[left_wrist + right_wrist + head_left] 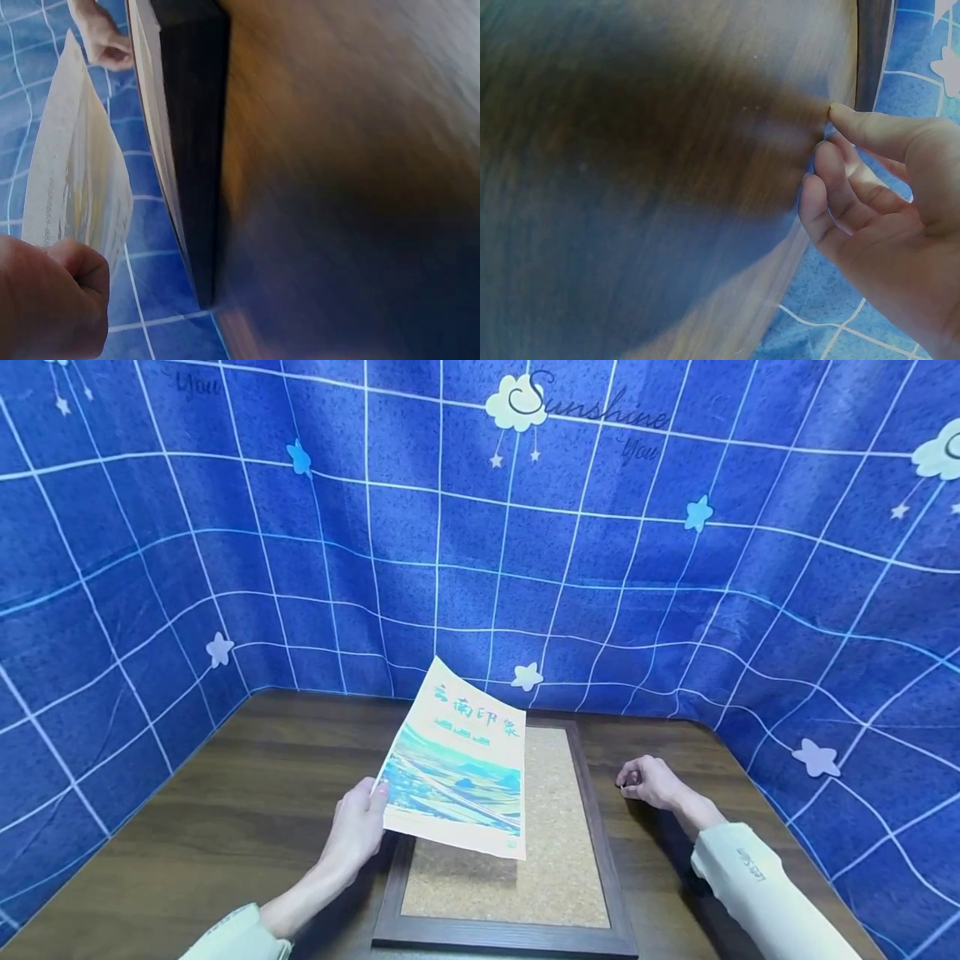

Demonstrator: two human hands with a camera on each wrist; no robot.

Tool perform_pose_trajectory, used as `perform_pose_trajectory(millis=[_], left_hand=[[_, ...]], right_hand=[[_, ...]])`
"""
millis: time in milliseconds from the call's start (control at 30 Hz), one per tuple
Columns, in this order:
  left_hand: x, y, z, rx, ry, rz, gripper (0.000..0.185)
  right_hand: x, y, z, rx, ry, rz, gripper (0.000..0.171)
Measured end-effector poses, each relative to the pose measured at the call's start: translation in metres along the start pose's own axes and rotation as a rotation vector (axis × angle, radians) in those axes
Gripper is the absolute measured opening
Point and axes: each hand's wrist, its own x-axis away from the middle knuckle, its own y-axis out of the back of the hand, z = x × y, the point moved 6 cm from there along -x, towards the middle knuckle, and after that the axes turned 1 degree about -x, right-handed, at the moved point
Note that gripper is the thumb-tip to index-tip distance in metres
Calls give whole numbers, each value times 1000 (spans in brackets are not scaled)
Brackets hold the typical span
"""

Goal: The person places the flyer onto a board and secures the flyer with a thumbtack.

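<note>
While the left hand [358, 822] pinches a poster [457, 768] over the corkboard [555, 835], the right hand [651, 782] is curled beside that board, contents unclear.

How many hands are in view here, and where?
2: the left hand grips the printed sheet by its left edge, over the framed board; the right hand is at the table, to the board's right.

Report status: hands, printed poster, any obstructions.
Left hand pinching landscape poster by its edge. Right hand loosely curled, nothing visibly held. Poster raised above framed corkboard; no obstruction visible between.
</note>
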Motion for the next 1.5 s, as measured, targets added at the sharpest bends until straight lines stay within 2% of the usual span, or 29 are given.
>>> perform_pose_trajectory(millis=[33,167,567,667,933,1167,1500], left_hand=[[1,-3,-1,6,0,4,29],[6,-15,-3,34,8,30,29],[21,-47,-4,169,66,133,25],[24,-52,-4,164,76,154,25],[30,-61,-9,96,32,213,27],[36,-70,-9,147,38,343,61],[42,-72,-9,136,27,467,77]], right_hand=[[1,0,4,21,-51,9,10],[0,-2,5,62,-124,31,11],[-1,-3,1,76,-156,38,10],[0,-2,2,83,-162,38,10],[-1,-1,2,67,-153,44,10],[-1,-1,7,59,-137,45,11],[-3,-1,7,67,-154,51,10]])
